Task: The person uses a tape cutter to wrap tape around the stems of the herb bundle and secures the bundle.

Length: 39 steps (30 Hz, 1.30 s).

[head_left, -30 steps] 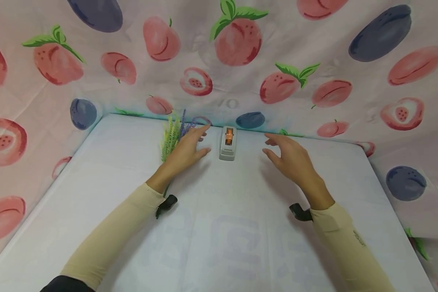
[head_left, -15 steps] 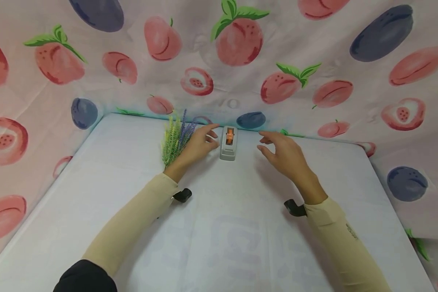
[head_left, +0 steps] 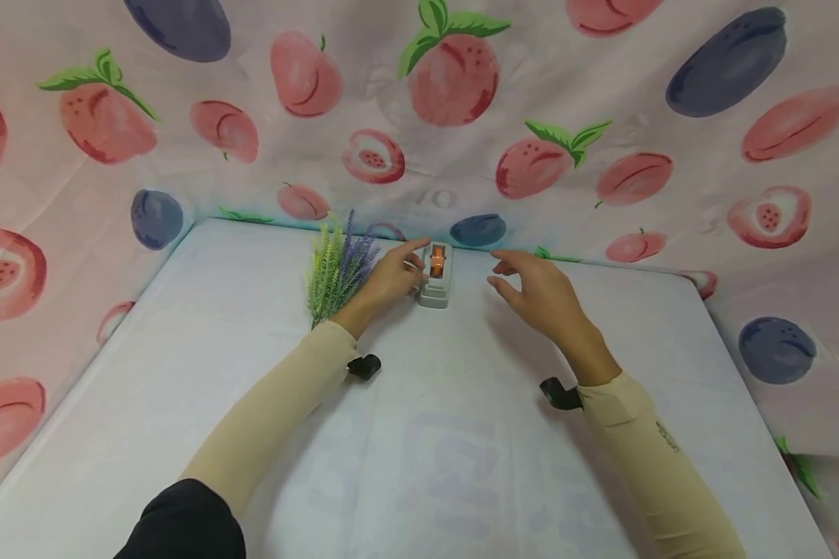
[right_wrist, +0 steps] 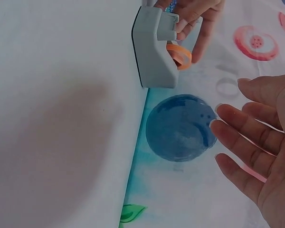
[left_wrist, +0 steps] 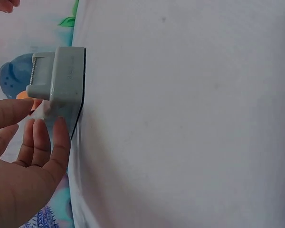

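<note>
A grey tape dispenser (head_left: 435, 293) with an orange roll in it stands near the far edge of the white table. Close against its left side is my left hand (head_left: 391, 273), fingers loosely extended. In the left wrist view the fingertips reach the side of the dispenser (left_wrist: 66, 71); whether they press on it I cannot tell. To the right, apart from the dispenser, hovers my right hand (head_left: 545, 299). The right wrist view shows that hand (right_wrist: 270, 147) with spread, relaxed fingers and nothing in them.
Artificial flower sprigs, yellow-green ones (head_left: 325, 272) and purple ones (head_left: 358, 256), lie left of the dispenser, partly behind the left hand. A fruit-patterned cloth (head_left: 454, 171) rises behind the white tabletop (head_left: 433, 466) and at its sides.
My left hand has moved right, from over the flowers to the dispenser's side, uncovering more of the sprigs. The right hand has shifted slightly left. The dispenser stays in place.
</note>
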### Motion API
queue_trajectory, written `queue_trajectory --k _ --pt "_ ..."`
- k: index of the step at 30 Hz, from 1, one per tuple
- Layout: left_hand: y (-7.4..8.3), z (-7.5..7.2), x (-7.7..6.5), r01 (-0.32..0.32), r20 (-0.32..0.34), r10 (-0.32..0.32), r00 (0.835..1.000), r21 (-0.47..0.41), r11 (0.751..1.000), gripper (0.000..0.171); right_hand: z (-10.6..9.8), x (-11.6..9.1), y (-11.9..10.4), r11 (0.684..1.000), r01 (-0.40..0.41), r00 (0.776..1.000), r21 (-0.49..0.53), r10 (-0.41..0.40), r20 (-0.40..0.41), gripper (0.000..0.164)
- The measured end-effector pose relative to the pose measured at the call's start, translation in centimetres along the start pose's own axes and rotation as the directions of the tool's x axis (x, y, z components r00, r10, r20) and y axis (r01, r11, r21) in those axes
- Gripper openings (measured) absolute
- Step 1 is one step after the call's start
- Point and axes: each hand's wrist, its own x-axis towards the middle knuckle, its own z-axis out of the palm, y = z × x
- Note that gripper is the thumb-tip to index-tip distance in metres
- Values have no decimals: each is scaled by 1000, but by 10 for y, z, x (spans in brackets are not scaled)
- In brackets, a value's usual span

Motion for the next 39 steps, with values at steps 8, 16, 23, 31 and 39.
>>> queue_trajectory --k 8,16,23,31,39 --pt "-1 1 9 84 -10 -84 996 -54 995 71 2 7 -2 1000 -14 999 -13 14 31 49" --pt "-3 2 17 139 8 -139 990 -103 985 70 7 14 -1 1000 -21 998 -5 21 51 46" --pt "-2 5 18 125 13 -124 992 -106 987 66 13 21 -1 999 -34 996 21 32 83 45" --pt "-3 4 17 121 14 -120 993 -126 985 62 28 35 0 998 -46 993 51 40 115 44" --pt "-4 4 16 111 22 -109 994 -111 988 61 53 56 3 993 -20 993 118 6 119 44"
